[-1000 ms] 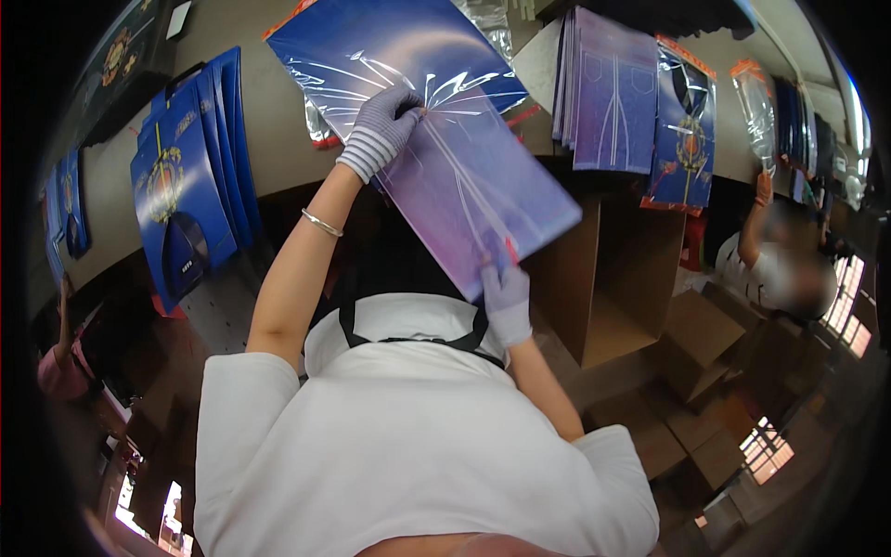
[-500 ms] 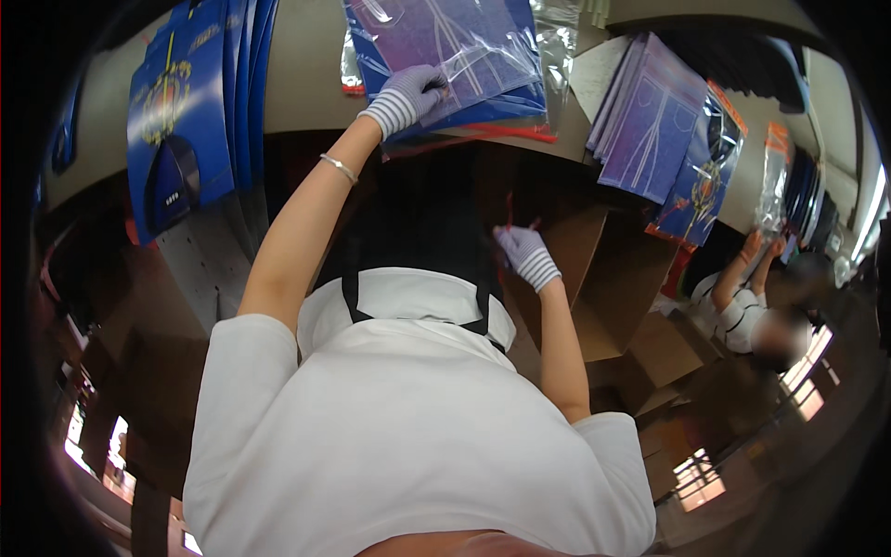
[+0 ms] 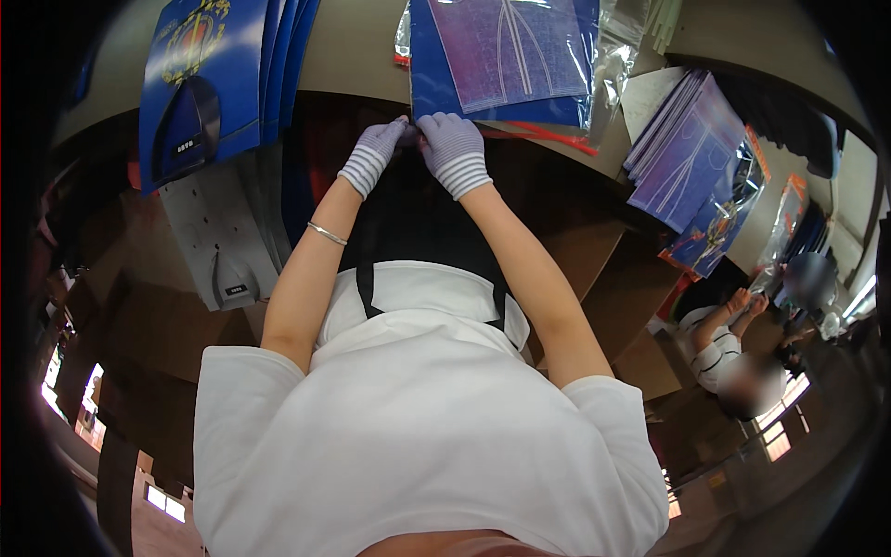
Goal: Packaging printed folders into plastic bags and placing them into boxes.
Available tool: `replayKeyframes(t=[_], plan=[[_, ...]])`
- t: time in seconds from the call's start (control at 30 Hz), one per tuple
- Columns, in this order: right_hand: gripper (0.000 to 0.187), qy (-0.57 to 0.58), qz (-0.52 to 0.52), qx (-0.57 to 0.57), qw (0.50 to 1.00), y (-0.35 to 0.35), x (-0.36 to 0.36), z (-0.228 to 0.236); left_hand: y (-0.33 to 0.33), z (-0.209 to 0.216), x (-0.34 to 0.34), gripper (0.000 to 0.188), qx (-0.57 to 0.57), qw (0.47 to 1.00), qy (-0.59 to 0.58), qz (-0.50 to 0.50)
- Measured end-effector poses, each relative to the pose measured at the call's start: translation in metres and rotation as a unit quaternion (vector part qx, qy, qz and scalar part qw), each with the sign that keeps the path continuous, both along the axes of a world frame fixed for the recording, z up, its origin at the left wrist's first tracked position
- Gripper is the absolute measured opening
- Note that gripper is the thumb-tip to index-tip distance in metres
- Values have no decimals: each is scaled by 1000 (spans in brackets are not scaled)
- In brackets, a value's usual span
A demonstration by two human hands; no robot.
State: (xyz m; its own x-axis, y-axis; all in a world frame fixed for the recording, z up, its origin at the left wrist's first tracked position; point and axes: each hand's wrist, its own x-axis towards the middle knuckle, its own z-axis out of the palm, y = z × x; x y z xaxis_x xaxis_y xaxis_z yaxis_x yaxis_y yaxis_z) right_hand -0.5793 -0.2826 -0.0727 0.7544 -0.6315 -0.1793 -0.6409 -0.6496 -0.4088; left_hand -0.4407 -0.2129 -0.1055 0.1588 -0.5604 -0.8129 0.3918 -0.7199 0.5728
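Lettering: small pale print on the dark tag point(image 3: 187, 147) of the blue bags point(image 3: 232, 107), ten o'clock; not legible to me. Count: at least four blue bags; one purple jeans-print sheet point(image 3: 510, 51), on or in one blue packet point(image 3: 429, 74) (cannot tell which), on the desk point(image 3: 353, 56) toward twelve; one purple stack point(image 3: 682, 172), two o'clock. My left hand point(image 3: 374, 153) and right hand point(image 3: 452, 148) meet near twelve, fingers bent; grip unclear. Change: half a second ago, left lay on the sheet, right well apart.
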Motion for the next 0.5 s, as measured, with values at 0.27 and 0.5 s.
replayKeyframes(t=[0.27, 0.5], plan=[[16, -69, -196, -4, 978, -2, -65, 42, -1, 3, 28, 19, -28, 995, -18, 93], [17, -91, -279, 63, 954, -14, -118, 35, 13, -12, 48, 32, 44, 998, -4, 52]])
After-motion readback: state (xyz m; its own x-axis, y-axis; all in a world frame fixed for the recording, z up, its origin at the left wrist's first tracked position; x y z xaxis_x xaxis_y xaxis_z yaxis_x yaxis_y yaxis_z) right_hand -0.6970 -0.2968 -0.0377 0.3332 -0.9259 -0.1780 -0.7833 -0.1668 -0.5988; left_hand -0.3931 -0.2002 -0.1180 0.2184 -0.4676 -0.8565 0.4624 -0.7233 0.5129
